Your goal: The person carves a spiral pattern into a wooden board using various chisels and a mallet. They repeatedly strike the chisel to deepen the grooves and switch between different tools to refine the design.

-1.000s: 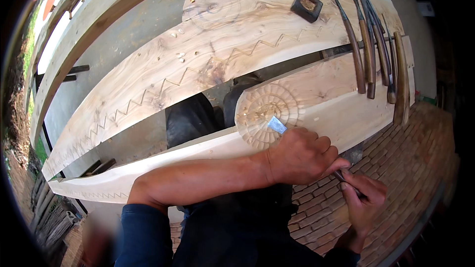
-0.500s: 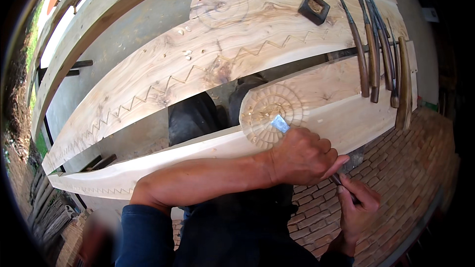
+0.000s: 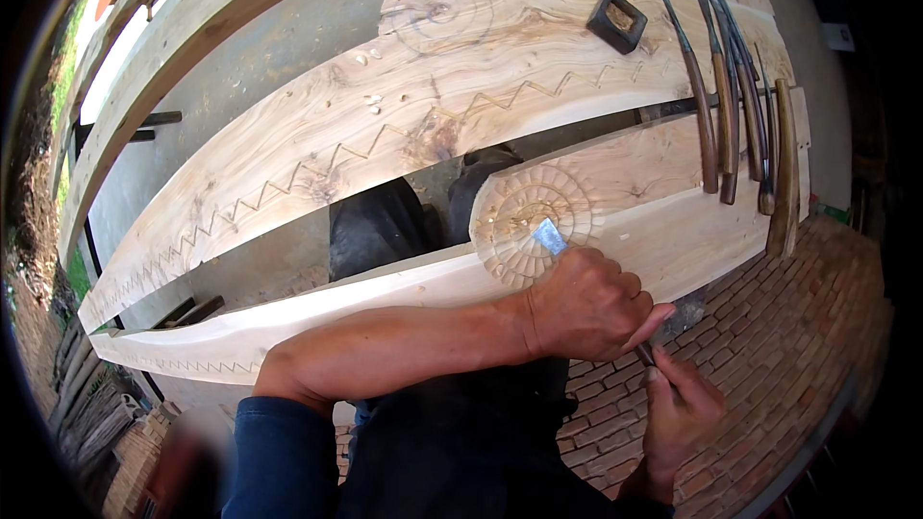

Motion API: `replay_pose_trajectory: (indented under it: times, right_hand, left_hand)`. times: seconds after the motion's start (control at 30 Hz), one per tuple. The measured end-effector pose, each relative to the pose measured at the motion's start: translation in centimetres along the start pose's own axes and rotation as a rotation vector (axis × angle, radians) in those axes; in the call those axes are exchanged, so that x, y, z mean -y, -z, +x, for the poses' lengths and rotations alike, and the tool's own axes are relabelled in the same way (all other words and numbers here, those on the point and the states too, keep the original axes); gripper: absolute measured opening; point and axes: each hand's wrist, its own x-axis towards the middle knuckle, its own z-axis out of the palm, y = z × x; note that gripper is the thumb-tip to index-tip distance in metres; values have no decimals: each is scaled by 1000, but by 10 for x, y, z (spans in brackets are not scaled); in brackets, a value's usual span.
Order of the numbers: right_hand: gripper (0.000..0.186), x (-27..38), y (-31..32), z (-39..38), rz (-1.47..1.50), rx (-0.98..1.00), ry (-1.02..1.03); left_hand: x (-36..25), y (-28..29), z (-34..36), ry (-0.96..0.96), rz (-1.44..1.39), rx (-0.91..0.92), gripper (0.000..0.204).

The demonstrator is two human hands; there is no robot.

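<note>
Both hands are closed on one chisel [image 3: 549,236]: its shaft is wrapped low down, just behind the blade, by the fist of the left hand [image 3: 591,306], and the handle's end is gripped between the thumb and fingers of the right hand [image 3: 681,410]. The blade is laid at the middle of a carved rosette [image 3: 514,248]; whether the edge is bitten into the wood cannot be told. The rosette is cut at the rounded left end of the near board's wide part, close to the gap. A few pale chips are scattered over it.

A slip seems the chief risk: if the handle is pushed too hard, or the grain is met at a bad angle, the blade could be driven across the ridges and a petal split off. Should a blade corner be dug in, the ring lines could be scored.

Farther along the near board [image 3: 692,216], towards its right end, a row of chisels [image 3: 728,101] is laid across the gap onto the far board [image 3: 538,38]; by a hard knock these might be rolled or dropped. Beyond, near the far board's right end, a dark square box [image 3: 617,22] is set.
</note>
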Motion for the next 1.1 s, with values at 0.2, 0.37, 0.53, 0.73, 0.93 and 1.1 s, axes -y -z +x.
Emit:
replay_pose_trajectory:
  times: [0.2, 0.37, 0.53, 0.73, 0.93, 1.1]
  right_hand:
    - [31, -1, -7, -6, 60, -38, 3]
    - [29, -1, -14, -10, 12, -60, 22]
    - [30, -16, -6, -14, 3, -48, 157]
    - [35, -19, -3, -10, -63, -8, 314]
    - [33, -18, -3, -8, -77, -6, 327]
    - [31, -18, 0, -8, -89, 9, 308]
  left_hand:
    - [0, 1, 0, -3, 4, 5, 46]
    - [8, 1, 6, -8, 40, -1, 47]
    - [-1, 7, 0, -66, -28, 144, 50]
    - [8, 24, -6, -215, -60, 382, 49]
    - [11, 19, -5, -202, -47, 376, 49]
    - [11, 17, -5, -200, -51, 349, 51]
